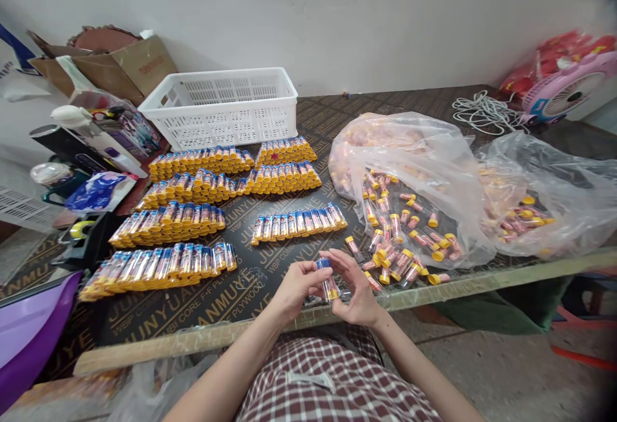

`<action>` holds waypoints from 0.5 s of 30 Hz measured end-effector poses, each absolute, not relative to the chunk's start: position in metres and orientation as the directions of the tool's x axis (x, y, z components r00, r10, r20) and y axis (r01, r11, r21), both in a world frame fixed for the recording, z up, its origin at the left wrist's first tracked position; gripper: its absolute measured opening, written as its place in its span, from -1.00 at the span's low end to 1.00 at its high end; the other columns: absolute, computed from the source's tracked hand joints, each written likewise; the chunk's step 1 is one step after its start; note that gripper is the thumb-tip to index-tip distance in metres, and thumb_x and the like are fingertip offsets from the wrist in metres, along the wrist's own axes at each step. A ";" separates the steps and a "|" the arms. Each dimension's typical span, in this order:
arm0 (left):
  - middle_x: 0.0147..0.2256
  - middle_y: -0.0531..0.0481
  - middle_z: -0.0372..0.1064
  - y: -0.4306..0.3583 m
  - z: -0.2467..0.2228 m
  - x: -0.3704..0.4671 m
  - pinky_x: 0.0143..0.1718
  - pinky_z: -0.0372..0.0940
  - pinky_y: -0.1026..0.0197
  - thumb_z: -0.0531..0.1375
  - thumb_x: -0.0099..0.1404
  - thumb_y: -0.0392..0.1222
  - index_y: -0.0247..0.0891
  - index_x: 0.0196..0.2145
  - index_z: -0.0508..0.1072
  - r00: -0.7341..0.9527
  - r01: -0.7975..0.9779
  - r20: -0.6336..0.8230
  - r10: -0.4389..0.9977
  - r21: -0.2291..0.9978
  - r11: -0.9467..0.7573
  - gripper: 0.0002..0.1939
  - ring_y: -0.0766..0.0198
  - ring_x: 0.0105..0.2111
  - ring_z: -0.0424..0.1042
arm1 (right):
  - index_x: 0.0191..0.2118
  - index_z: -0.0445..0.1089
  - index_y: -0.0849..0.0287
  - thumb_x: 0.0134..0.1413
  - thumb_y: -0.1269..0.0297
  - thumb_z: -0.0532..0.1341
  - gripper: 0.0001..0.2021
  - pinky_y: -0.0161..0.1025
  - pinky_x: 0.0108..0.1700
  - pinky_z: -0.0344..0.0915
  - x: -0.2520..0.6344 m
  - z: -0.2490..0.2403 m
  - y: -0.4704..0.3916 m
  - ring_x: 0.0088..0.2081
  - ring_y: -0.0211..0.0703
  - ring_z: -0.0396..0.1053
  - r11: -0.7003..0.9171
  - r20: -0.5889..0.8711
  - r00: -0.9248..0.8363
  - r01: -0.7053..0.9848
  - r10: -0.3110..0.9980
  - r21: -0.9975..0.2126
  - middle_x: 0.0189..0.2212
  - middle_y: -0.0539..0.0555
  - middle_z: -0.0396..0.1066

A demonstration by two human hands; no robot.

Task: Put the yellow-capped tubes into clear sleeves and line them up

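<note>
A small clear tube (pixel 330 288) with a blue cap and a yellow end is upright between my hands, over the table's front edge. My left hand (pixel 299 286) pinches it near the blue cap. Curved around its other side is my right hand (pixel 355 290), fingers by the cap and thumb by the yellow end. A short row of matching tubes (pixel 299 224) lies just beyond my hands. To the right, loose tubes with yellow ends (pixel 398 261) spill from a translucent plastic bag (pixel 448 171).
Stacked rows of tubes (pixel 164 266) cover the table's left side. Behind them stands a white plastic basket (pixel 222 117). A second bag (pixel 569 178), a coiled white cord (pixel 486 112) and a pink fan (pixel 571 91) are at right. A black tape dispenser (pixel 91 242) sits at left.
</note>
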State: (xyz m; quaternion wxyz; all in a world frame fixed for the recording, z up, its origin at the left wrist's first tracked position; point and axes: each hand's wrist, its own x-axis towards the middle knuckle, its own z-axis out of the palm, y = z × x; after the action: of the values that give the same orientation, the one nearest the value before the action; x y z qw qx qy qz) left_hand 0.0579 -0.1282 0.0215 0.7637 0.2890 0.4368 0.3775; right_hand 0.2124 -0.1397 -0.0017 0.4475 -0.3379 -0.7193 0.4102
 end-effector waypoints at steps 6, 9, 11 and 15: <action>-0.57 0.05 0.37 -0.083 0.012 0.057 -0.57 0.18 0.34 0.39 -0.13 0.01 -0.33 -0.29 0.37 0.163 -0.227 -0.356 0.920 0.894 0.386 -0.50 0.39 -0.64 0.29 | 0.30 -0.27 0.05 -0.08 0.28 0.27 -0.11 0.07 0.21 0.07 0.228 -0.010 -0.120 0.21 0.04 0.08 0.381 0.291 -0.283 0.348 0.914 -0.857 0.28 0.19 -0.11; -0.64 0.14 0.32 -0.036 0.006 0.063 -0.56 0.16 0.32 0.35 -0.05 0.03 -0.29 -0.18 0.32 0.027 0.032 -0.192 0.981 0.981 0.191 -0.47 0.37 -0.67 0.26 | 0.25 -0.02 0.06 0.04 0.21 0.21 -0.34 0.11 0.19 0.07 0.242 -0.024 -0.102 0.18 0.03 0.11 0.297 0.328 -0.046 0.557 0.944 -0.776 0.17 0.18 0.11; -0.61 0.11 0.33 -0.007 0.003 0.072 -0.48 0.18 0.31 0.33 -0.02 0.04 -0.27 -0.22 0.35 -0.041 0.308 -0.084 0.996 0.947 0.092 -0.52 0.32 -0.59 0.33 | 0.13 0.20 0.09 0.09 0.21 0.16 -0.54 0.10 0.17 0.10 0.250 -0.032 -0.093 0.14 0.03 0.16 0.261 0.356 0.024 0.634 0.934 -0.728 0.08 0.18 0.23; -0.43 -0.06 0.43 0.027 0.000 0.091 -0.34 0.18 0.26 0.29 0.03 0.10 -0.25 -0.23 0.39 -0.072 0.683 0.013 0.997 0.729 0.040 -0.56 0.17 -0.37 0.42 | -0.04 0.36 0.14 0.10 0.20 0.15 -0.69 0.06 0.12 0.17 0.262 -0.041 -0.088 0.08 0.02 0.24 0.252 0.356 0.019 0.671 0.934 -0.697 0.02 0.20 0.30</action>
State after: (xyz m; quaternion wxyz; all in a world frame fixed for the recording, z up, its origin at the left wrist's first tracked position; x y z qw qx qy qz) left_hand 0.0909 0.0266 -0.0002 0.2665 0.6270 0.6700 0.2948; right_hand 0.2622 -0.0883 -0.0405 0.4028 -0.5892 -0.6811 0.1636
